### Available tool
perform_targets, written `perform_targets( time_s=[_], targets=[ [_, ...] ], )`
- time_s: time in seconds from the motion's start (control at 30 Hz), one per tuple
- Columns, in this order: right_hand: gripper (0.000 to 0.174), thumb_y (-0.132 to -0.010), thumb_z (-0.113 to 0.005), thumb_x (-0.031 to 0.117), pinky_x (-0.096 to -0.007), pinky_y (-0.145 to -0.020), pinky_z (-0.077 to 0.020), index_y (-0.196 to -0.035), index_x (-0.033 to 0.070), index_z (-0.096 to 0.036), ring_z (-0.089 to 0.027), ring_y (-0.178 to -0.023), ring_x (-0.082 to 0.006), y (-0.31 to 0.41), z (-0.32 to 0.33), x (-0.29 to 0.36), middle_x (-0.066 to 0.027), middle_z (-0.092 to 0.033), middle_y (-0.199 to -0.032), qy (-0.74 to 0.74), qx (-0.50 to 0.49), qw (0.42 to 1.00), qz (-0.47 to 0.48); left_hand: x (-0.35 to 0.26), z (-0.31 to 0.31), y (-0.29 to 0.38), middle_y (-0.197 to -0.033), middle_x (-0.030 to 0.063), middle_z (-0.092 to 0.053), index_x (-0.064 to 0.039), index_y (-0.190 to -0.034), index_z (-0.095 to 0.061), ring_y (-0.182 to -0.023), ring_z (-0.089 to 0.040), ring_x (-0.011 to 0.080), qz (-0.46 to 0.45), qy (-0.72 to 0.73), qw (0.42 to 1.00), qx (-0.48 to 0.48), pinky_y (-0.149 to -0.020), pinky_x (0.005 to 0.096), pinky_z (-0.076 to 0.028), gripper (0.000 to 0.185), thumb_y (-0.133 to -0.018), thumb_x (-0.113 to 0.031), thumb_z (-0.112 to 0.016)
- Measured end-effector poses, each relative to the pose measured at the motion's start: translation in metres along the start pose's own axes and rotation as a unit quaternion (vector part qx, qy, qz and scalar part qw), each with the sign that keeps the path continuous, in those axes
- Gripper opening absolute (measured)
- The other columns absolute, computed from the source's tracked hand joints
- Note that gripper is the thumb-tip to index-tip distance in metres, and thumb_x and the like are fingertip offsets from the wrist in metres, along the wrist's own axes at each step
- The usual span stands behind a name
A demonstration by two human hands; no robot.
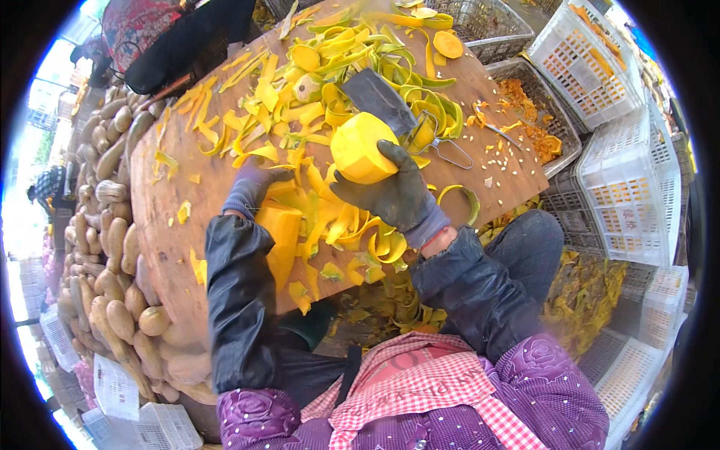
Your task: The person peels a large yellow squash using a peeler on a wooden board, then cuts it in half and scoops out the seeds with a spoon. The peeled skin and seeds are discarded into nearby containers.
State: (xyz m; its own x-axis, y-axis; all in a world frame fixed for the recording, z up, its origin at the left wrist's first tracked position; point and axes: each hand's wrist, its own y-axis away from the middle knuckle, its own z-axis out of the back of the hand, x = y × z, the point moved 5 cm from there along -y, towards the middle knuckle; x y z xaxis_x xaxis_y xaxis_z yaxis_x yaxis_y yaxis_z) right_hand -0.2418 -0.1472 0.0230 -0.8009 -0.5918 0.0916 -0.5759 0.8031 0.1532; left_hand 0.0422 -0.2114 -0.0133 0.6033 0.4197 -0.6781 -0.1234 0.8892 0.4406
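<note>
My gloved right hand (388, 188) holds a peeled yellow pumpkin chunk (361, 147) above the wooden board, its fingers around the lower right side. My gloved left hand (256, 183) lies lower left of it among the peelings, above a long peeled pumpkin piece (278, 236); whether it grips anything is unclear. Just beyond the chunk rests a cleaver with a dark, wide blade (379, 101). A wire-handled peeler (450, 151) lies to the right of my right hand. Green and yellow peel strips (360, 50) heap over the middle of the board.
The wooden board (185, 219) carries scattered seeds at its right. Unpeeled squashes (115, 242) are piled along its left side. A crate with orange pulp (574, 135) and white plastic crates (630, 180) stand at the right. Another person (163, 50) is at the far left edge.
</note>
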Motion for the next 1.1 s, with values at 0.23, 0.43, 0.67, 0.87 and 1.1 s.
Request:
perform_targets(
  time_s=[0.23,0.43,0.67,0.87,1.1],
  targets=[
    [0.062,-0.092,-0.072,0.036,-0.0642,-0.109,-0.0440,-0.145,0.015,-0.049,-0.055,-0.129,-0.0388,-0.005,0.015,-0.017,-0.0141,-0.058,-0.140,-0.024,0.033,0.999,0.011,-0.022,0.017,0.033,-0.116,0.0105,-0.068,-0.008,-0.142,-0.052,-0.094,-0.072,0.0230,-0.015,0.298,0.954,0.035,-0.074,0.0342,-0.060,0.056,-0.092,-0.022,-0.073],
    [0.046,-0.095,-0.069,0.020,-0.0447,-0.100,-0.0565,-0.135,0.001,-0.055,-0.067,-0.113,-0.0289,-0.040,0.041,-0.017,-0.0138,-0.066,-0.128,0.077,-0.026,0.996,0.039,-0.065,-0.046,0.038,-0.103,0.0083,-0.071,-0.006,-0.142,-0.057,-0.082,-0.067,0.0144,-0.095,0.248,0.962,0.065,-0.071,0.0262,-0.054,0.048,-0.095,-0.008,-0.061],
    [0.048,-0.095,-0.067,0.021,-0.0462,-0.099,-0.0568,-0.137,0.002,-0.053,-0.067,-0.114,-0.0307,-0.013,0.041,-0.009,-0.0147,-0.065,-0.129,0.060,-0.042,0.997,0.033,-0.077,-0.079,0.066,-0.096,0.0036,-0.069,-0.002,-0.117,-0.069,-0.080,-0.062,0.0115,-0.223,0.263,0.927,-0.150,-0.071,0.0268,-0.052,0.023,-0.100,-0.015,-0.064],
    [0.071,-0.090,-0.066,0.047,-0.0488,-0.097,-0.0561,-0.143,0.003,-0.049,-0.066,-0.116,-0.0319,0.010,-0.002,0.016,-0.0162,-0.063,-0.132,0.006,0.086,0.995,0.045,-0.057,-0.056,0.086,-0.091,0.0042,-0.069,-0.008,-0.129,-0.064,-0.078,-0.062,0.0122,-0.141,0.000,0.967,-0.214,-0.072,0.0265,-0.052,0.034,-0.096,-0.011,-0.069],
    [0.059,-0.091,-0.070,0.035,-0.0498,-0.103,-0.0533,-0.138,0.004,-0.054,-0.065,-0.117,-0.0344,-0.026,0.004,0.028,-0.0158,-0.064,-0.131,0.037,0.006,0.994,0.105,-0.125,-0.060,0.005,-0.135,0.0313,-0.056,-0.002,-0.150,-0.037,-0.122,-0.060,0.0439,0.003,-0.224,0.946,-0.233,-0.099,0.0465,-0.051,0.102,-0.077,-0.058,-0.078]
  ],
)
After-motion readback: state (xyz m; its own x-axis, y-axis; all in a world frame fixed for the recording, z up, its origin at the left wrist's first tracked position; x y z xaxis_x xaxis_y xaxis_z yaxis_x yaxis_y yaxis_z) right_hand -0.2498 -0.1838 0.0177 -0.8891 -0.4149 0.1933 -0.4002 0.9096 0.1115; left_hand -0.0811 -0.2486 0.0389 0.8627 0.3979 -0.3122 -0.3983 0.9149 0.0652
